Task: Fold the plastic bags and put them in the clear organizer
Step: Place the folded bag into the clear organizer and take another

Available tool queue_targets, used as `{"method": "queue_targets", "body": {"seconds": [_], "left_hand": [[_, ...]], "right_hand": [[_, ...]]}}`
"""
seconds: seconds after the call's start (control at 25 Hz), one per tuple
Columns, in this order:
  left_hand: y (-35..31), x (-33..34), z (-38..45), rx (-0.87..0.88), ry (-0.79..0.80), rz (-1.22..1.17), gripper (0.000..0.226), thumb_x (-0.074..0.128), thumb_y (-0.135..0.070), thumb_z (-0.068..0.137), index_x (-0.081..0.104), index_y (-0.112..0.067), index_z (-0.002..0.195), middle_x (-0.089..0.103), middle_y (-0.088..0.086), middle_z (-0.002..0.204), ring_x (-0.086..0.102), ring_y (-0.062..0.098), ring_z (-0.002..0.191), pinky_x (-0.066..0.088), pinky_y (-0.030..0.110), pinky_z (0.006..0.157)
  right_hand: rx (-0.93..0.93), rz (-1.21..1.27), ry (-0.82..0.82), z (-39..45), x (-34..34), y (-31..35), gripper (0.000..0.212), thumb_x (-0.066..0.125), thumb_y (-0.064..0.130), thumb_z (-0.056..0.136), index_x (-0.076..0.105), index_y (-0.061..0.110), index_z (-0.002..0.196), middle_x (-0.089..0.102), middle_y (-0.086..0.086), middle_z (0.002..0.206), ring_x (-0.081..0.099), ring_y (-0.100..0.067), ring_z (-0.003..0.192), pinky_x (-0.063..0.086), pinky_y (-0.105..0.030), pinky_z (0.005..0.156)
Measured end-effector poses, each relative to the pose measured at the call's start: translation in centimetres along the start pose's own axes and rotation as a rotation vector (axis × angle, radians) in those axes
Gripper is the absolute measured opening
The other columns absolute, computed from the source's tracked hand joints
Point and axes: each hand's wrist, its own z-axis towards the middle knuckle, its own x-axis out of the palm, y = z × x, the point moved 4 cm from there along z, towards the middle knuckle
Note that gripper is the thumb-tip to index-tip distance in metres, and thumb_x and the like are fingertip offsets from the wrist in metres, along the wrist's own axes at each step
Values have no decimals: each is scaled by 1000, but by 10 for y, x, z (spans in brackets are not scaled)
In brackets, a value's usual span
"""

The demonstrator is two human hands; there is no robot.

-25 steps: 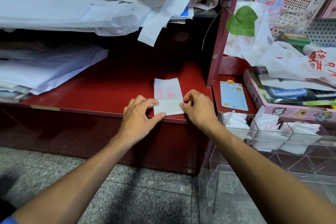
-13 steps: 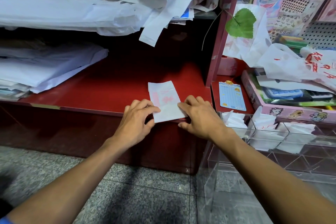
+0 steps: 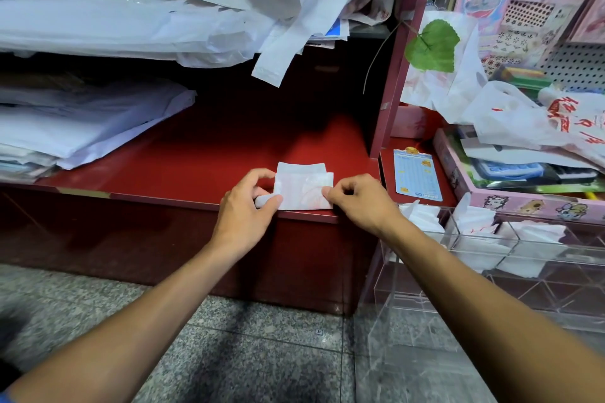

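Observation:
A white plastic bag with faint red print point(image 3: 302, 186) lies folded into a small rectangle at the front edge of the red shelf point(image 3: 196, 167). My left hand point(image 3: 247, 206) pinches its left edge between thumb and fingers. At the bag's right edge, my right hand point(image 3: 358, 201) pinches it with curled fingers. The clear organizer point(image 3: 491, 258) stands low at the right, with several folded white bags in its compartments.
Loose white bags point(image 3: 278, 6) are heaped on the upper shelf, and flat stacks point(image 3: 82, 121) lie at the left of the red shelf. A blue card point(image 3: 416, 177), a pink tray point(image 3: 523, 203) of clutter and a green leaf point(image 3: 432, 46) sit at the right. Below is a granite floor point(image 3: 255, 353).
The long folded strip has been doubled over into a shorter, wider rectangle. Both hands shifted from pressing its near end to pinching its left and right edges.

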Motion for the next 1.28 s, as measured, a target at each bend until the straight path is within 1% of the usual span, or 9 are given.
{"method": "queue_targets", "body": {"seconds": [0.12, 0.28, 0.4, 0.56, 0.68, 0.84, 1.0, 1.12, 1.28], "left_hand": [[-1, 5, -1, 111, 20, 255, 24, 72, -24, 85, 65, -28, 108, 60, -10, 88, 54, 15, 88, 43, 42, 88], [1, 13, -5, 260, 180, 463, 39, 74, -45, 81, 65, -30, 116, 52, -18, 133, 38, 12, 123, 25, 32, 92], [3, 13, -5, 313, 216, 492, 47, 78, -35, 80, 59, -29, 122, 55, -17, 131, 39, 12, 121, 22, 29, 88], [6, 8, -2, 337, 181, 454, 43, 79, -16, 76, 66, -27, 116, 57, -15, 117, 42, 13, 105, 27, 33, 80], [7, 5, -3, 316, 175, 377, 39, 78, -5, 70, 69, -29, 99, 54, -20, 122, 37, 4, 108, 25, 33, 82], [3, 1, -4, 352, 176, 377, 34, 79, -5, 66, 70, -29, 89, 49, -10, 136, 39, 15, 122, 25, 36, 86], [4, 2, -6, 331, 258, 341, 34, 77, -9, 72, 63, -30, 95, 46, -12, 141, 34, 12, 132, 21, 31, 94], [8, 8, -8, 299, 356, 315, 40, 72, -10, 77, 52, -34, 102, 48, -18, 139, 35, 4, 133, 10, 12, 102], [8, 11, -4, 288, 368, 277, 40, 72, -6, 77, 53, -31, 103, 52, -22, 134, 39, 1, 131, 18, 23, 107]], "right_hand": [[56, -67, -68, 6, 6, 1, 38, 70, 37, 86, 61, 6, 65, 56, 1, 57, 51, -16, 56, 46, -32, 60], [-33, -261, -151, 4, 10, 5, 17, 69, 31, 84, 56, 20, 86, 61, 3, 90, 58, -22, 81, 49, -35, 73], [-243, -345, -37, -1, 12, 6, 27, 59, 39, 93, 62, 24, 115, 55, 5, 119, 51, -21, 101, 45, -38, 88], [-365, -595, 162, -9, 8, 0, 58, 61, 59, 86, 54, 28, 134, 51, 12, 132, 43, -17, 105, 39, -37, 92], [-367, -509, 134, -10, 5, -2, 42, 70, 38, 86, 60, 29, 125, 56, 12, 126, 45, -18, 104, 40, -40, 95], [-326, -296, 94, -9, -1, -5, 22, 70, 21, 85, 71, 27, 106, 65, 13, 112, 51, -20, 100, 44, -41, 93], [-324, -282, 106, -11, -3, -5, 21, 69, 16, 84, 72, 25, 103, 65, 12, 110, 51, -19, 100, 44, -39, 93], [-333, -266, 100, -11, -3, -5, 19, 69, 15, 84, 72, 24, 101, 66, 12, 109, 50, -17, 97, 44, -38, 92], [-325, -253, 95, -10, -3, -7, 22, 73, 20, 82, 68, 26, 103, 62, 12, 109, 50, -16, 98, 45, -41, 93]]}}
